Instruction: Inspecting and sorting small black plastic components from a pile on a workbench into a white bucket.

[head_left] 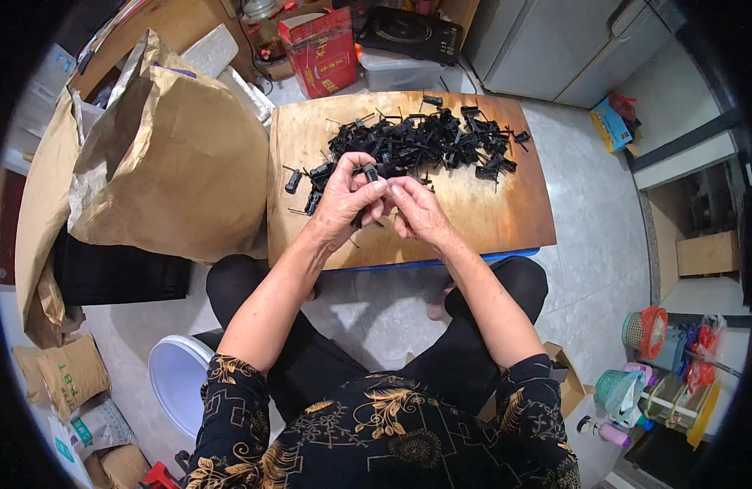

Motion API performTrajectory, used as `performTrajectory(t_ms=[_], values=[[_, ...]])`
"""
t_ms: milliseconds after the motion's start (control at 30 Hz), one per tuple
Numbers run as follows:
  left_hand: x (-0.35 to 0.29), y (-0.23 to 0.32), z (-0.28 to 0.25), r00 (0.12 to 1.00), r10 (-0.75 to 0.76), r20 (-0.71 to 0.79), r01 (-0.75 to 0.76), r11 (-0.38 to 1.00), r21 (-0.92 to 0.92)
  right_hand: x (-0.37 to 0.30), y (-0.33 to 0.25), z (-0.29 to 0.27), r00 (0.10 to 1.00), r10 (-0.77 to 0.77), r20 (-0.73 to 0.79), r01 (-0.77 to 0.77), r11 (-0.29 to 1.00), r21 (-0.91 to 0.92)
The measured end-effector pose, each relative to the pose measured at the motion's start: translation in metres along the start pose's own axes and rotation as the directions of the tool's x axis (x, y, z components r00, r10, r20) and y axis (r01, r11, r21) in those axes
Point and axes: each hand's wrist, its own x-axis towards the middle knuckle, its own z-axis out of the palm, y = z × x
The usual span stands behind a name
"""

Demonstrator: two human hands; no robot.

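Observation:
My left hand [345, 200] is closed around a small black plastic part [370, 173], whose top shows between thumb and forefinger. Right beside it, my right hand [419, 209] has its thumb and fingertips pinched together at the side of that part. What the right fingers grip, if anything, is too small and hidden to make out. Beyond both hands spreads a heap of similar black plastic parts with thin stems [425, 137] on a wooden board [490, 216]. One loose black part [293, 181] lies on the board to the left of my left hand.
A large open brown paper sack [176, 155] stands at the board's left. Behind the board are a red box [319, 53], a clear plastic tub [396, 72] and a black cooktop [410, 34]. A white bucket [174, 383] stands by my left leg; baskets [633, 332] sit at the right.

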Motion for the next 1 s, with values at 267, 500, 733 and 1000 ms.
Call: performTrajectory(t_ms=[267,500,733,1000], values=[[-0.006,0.000,0.005,0.999,-0.010,-0.033,0.015,0.984,0.176,-0.009,-0.005,-0.007,0.988,-0.122,-0.090,0.126,0.991,0.035],[-0.007,-0.005,0.013,1.000,-0.017,0.004,0.013,0.871,0.490,-0.015,-0.008,0.002,0.981,-0.189,0.034,0.191,0.948,-0.254],[-0.004,-0.012,0.006,0.998,-0.045,0.046,0.010,0.820,0.573,-0.016,-0.006,-0.004,0.984,-0.165,0.067,0.178,0.916,-0.359],[-0.001,-0.022,0.003,1.000,-0.026,0.000,0.020,0.745,0.667,-0.013,0.004,-0.002,0.987,-0.160,0.003,0.144,0.882,-0.448]])
